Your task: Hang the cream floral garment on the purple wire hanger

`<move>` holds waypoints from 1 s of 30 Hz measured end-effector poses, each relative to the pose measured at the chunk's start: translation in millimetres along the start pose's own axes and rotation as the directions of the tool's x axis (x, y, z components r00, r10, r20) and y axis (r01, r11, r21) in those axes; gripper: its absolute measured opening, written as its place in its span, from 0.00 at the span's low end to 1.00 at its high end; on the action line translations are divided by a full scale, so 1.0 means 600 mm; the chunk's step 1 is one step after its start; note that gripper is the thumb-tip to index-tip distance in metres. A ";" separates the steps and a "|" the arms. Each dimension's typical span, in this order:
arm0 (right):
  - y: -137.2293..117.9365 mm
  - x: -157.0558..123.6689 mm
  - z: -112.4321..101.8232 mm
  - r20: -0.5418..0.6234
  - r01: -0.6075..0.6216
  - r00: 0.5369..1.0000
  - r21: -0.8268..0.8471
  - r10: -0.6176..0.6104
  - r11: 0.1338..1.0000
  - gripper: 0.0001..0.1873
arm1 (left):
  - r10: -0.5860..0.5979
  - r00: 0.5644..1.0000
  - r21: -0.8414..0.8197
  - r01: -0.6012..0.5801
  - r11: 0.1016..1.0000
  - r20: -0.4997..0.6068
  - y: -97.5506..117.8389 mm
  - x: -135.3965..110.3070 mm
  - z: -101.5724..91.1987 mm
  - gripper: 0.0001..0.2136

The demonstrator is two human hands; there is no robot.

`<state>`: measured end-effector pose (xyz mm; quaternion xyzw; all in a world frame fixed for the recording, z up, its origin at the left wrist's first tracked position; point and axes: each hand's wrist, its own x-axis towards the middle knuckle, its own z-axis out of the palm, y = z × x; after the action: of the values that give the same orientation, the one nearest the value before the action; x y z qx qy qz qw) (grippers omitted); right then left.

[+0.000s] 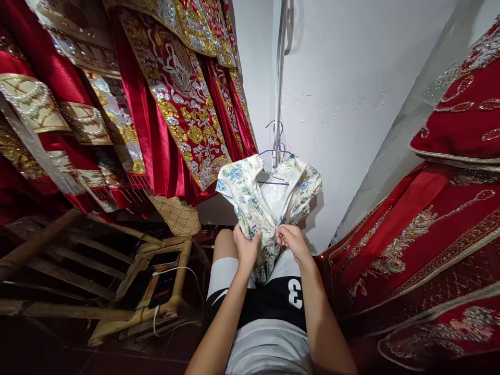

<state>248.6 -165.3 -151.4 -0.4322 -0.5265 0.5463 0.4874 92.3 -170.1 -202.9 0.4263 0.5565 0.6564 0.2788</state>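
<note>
A short-sleeved floral shirt [246,195], cream with blue flowers and green leaves, hangs in front of me on a thin purple hanger [280,139]. Its collar is spread, and its lower part drapes between my knees. My left hand [247,246] is closed on the cloth at the shirt's left side, thumb on top. At the front opening, my right hand [291,239] pinches the edge of the fabric between thumb and fingers. Whatever small part lies under those right fingertips is hidden.
Red embroidered gowns [187,104] hang at the left, and more red beaded garments [422,224] fill the right. A bamboo chair [179,271] at lower left holds a phone [163,287] with a white cable. Behind the shirt are a metal pole [278,67] and a white wall [344,67].
</note>
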 end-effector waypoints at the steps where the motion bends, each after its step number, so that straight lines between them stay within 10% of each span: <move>1: 0.000 0.000 0.001 0.009 -0.001 1.000 -0.009 0.001 1.000 0.11 | 0.133 0.987 0.094 -0.125 0.988 -0.085 -0.005 -0.007 0.002 0.33; 4: 0.002 0.004 0.006 0.062 -0.008 0.998 -0.029 0.010 1.000 0.11 | 0.413 0.909 0.191 -0.415 0.889 0.056 -0.009 -0.026 0.010 0.22; 8: 0.005 0.006 0.009 0.155 -0.037 0.987 -0.071 0.047 0.997 0.10 | 0.354 0.842 0.042 -0.404 0.914 0.407 0.002 -0.036 0.026 0.07; 15: -0.031 0.021 -0.013 0.055 0.005 0.998 0.022 -0.006 1.000 0.10 | 0.326 0.812 0.070 -0.408 0.910 0.484 0.007 -0.035 0.020 0.06; 21: -0.149 0.110 -0.028 -0.170 0.064 0.985 0.159 -0.037 0.985 0.09 | 0.283 0.758 0.170 -0.458 0.873 0.587 -0.007 -0.051 0.020 0.07; 30: -0.236 0.146 -0.004 -0.180 0.220 0.964 0.129 -0.196 0.967 0.12 | 0.168 0.655 0.304 -0.543 0.783 0.737 0.005 -0.008 0.013 0.06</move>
<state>248.6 -82.7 -6.9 -0.3809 -0.4849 0.4916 0.6149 101.7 -170.9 -201.2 0.7948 0.4675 0.3310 0.2004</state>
